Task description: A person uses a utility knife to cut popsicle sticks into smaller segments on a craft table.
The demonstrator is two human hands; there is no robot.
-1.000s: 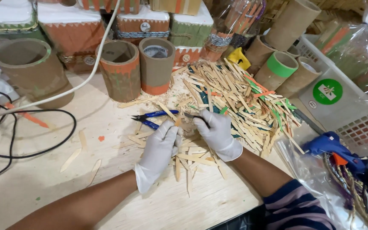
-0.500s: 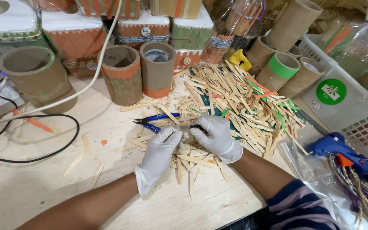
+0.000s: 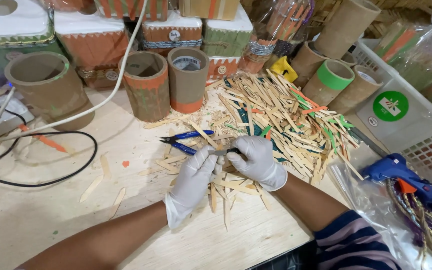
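Both my hands wear white gloves and meet over scattered flat wooden sticks on the pale wooden tabletop. My right hand is closed around a small dark slim tool. My left hand pinches a pale stick piece at that tool's left end; what lies under the fingers is hidden. Blue-handled cutters lie just beyond my left hand, untouched. A big heap of wooden sticks, some green or orange, spreads behind my right hand.
Cardboard tubes stand at the back, with decorated boxes behind them. Black cable and a white cord cross the left side. A blue glue gun and a white basket sit at right.
My hands have drawn together; the right hand has taken up the dark tool and the left hand has moved up to its end. The view has shifted slightly.
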